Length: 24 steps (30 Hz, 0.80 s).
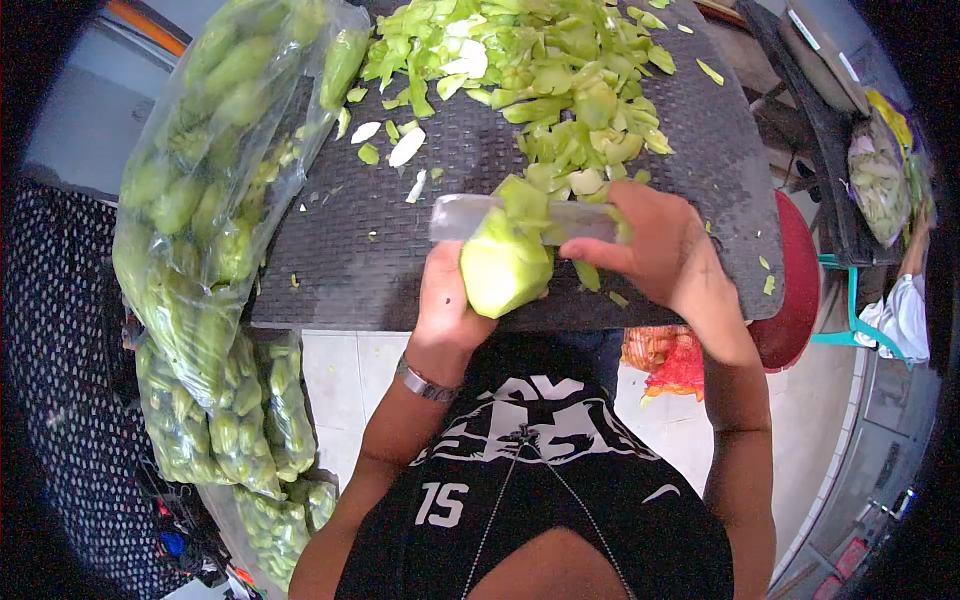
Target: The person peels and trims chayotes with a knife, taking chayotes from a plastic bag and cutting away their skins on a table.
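My left hand is closed round a peeled, pale green fruit, which looks like a green mango, near the table's front edge. Its surface is cut in flat facets. My right hand grips a wide-bladed knife; the fingers hide its handle. The blade lies across the top of the fruit, blurred by motion, with a strip of green peel over it. Beyond both hands, a big heap of green peelings covers the far part of the dark woven-patterned table.
A large clear plastic bag of green fruits rests along the table's left edge. More filled bags stand below it on the left. A red round seat and a red net bag are at the right. Another person's arm shows far right.
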Each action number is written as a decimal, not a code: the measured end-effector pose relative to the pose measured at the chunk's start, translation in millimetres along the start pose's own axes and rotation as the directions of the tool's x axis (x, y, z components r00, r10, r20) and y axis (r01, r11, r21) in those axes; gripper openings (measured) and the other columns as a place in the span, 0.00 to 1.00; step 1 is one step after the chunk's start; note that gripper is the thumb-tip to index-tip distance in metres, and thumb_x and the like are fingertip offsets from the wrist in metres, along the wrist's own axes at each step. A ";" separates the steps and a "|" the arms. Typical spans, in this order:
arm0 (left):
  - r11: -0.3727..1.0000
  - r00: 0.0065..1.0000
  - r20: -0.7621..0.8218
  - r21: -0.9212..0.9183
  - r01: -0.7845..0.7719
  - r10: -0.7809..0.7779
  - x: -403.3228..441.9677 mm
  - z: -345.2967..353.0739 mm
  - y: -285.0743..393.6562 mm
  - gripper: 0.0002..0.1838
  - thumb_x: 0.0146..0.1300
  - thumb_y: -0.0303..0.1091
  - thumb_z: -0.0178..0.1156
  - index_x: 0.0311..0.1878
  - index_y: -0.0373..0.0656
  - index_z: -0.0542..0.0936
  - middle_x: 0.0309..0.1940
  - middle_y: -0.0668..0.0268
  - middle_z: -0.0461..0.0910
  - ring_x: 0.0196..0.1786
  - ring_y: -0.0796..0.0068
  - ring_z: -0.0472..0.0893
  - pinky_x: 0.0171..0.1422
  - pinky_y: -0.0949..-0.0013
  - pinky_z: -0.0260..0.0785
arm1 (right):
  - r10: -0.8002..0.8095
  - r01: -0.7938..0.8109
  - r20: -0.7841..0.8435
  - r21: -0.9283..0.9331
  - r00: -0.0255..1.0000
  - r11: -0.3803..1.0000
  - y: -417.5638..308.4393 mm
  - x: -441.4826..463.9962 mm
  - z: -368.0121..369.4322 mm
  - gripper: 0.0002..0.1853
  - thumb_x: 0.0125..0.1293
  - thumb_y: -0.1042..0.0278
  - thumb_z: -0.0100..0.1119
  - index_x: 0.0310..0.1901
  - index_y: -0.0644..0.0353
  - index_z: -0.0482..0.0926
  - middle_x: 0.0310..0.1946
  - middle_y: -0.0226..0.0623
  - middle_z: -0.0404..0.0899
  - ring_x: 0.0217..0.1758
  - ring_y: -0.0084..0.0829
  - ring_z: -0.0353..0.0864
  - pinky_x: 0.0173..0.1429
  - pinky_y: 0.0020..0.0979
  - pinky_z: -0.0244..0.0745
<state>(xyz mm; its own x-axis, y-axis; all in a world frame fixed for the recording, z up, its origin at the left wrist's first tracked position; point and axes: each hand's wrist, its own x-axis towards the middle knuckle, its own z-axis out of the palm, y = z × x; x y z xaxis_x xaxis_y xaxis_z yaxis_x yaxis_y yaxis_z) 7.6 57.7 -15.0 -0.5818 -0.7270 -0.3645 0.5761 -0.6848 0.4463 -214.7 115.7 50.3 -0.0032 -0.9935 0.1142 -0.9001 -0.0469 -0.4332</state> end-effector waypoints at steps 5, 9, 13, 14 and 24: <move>0.986 0.996 0.033 0.150 0.074 -0.079 6.3 -5.0 12.0 0.25 0.79 0.54 0.47 0.64 0.46 0.77 0.52 0.58 0.85 0.48 0.60 0.88 0.43 0.47 0.86 | 0.106 -0.137 0.178 0.170 0.978 0.976 26.3 5.1 -16.1 0.31 0.60 0.38 0.74 0.40 0.66 0.82 0.32 0.57 0.83 0.40 0.57 0.85 0.44 0.47 0.78; 0.990 0.995 0.019 0.109 0.091 -0.094 3.8 -5.1 9.5 0.25 0.79 0.54 0.48 0.64 0.44 0.77 0.52 0.57 0.85 0.47 0.60 0.88 0.43 0.47 0.86 | 0.085 -0.099 0.112 0.129 0.990 0.987 21.6 1.1 -10.3 0.27 0.60 0.45 0.76 0.37 0.67 0.80 0.31 0.56 0.80 0.37 0.57 0.83 0.41 0.45 0.75; 0.995 0.997 -0.020 0.070 0.073 -0.072 -1.8 1.4 2.5 0.26 0.80 0.55 0.48 0.64 0.43 0.77 0.50 0.57 0.86 0.46 0.58 0.89 0.42 0.47 0.86 | -0.020 0.016 0.046 0.082 0.999 0.997 12.5 -0.8 7.7 0.29 0.61 0.42 0.74 0.35 0.65 0.79 0.31 0.55 0.80 0.37 0.59 0.82 0.41 0.46 0.75; 0.995 0.997 -0.010 0.062 0.082 -0.082 -4.6 2.9 1.6 0.27 0.79 0.55 0.48 0.64 0.43 0.77 0.50 0.56 0.87 0.46 0.58 0.89 0.43 0.47 0.86 | 0.019 -0.020 0.046 0.033 0.999 0.999 12.5 3.7 3.2 0.30 0.60 0.40 0.73 0.35 0.65 0.79 0.30 0.55 0.80 0.37 0.59 0.82 0.40 0.47 0.74; 0.971 0.998 -0.055 0.240 -0.021 0.035 -1.0 8.8 19.2 0.26 0.77 0.56 0.52 0.63 0.44 0.78 0.51 0.59 0.86 0.48 0.63 0.87 0.46 0.47 0.83 | 0.511 -0.507 -0.034 0.083 0.859 0.858 55.3 12.2 -24.0 0.27 0.76 0.45 0.60 0.33 0.67 0.77 0.23 0.49 0.70 0.27 0.36 0.67 0.38 0.41 0.68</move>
<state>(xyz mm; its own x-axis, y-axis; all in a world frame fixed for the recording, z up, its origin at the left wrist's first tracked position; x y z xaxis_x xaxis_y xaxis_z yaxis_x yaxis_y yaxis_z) 14.2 45.7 1.1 -0.5286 -0.7522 -0.3934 0.4333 -0.6376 0.6369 -275.0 103.5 49.2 -0.4774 -0.8738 -0.0927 -0.7347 0.4548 -0.5034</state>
